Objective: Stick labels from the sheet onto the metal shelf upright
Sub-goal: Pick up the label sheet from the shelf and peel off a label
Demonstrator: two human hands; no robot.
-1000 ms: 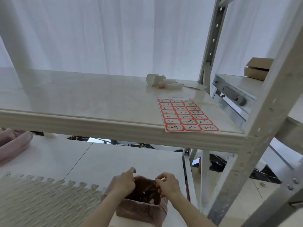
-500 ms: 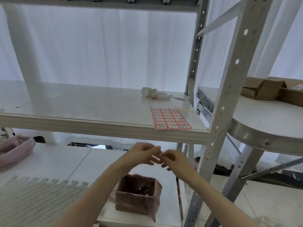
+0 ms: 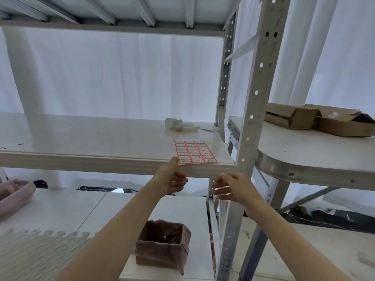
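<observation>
Left hand (image 3: 172,179) curled with thumb raised, right hand (image 3: 231,187) beside it, fingers loosely spread.

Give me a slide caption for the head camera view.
Left hand touches the label sheet on the shelf; right hand hovers beside the metal upright.

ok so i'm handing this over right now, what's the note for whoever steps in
Left hand: up at the shelf edge, a fingertip on the near left corner of the label sheet. Whether it pinches the sheet is unclear.
Right hand: fingers relaxed, nothing visible in it, just below the shelf board and beside the metal upright.
The label sheet lies flat at the board's front right corner, next to the upright.
Done: nothing to see yet, as no label shows on the upright.
Left: peel a label, press it onto the upright, repeat.
</observation>
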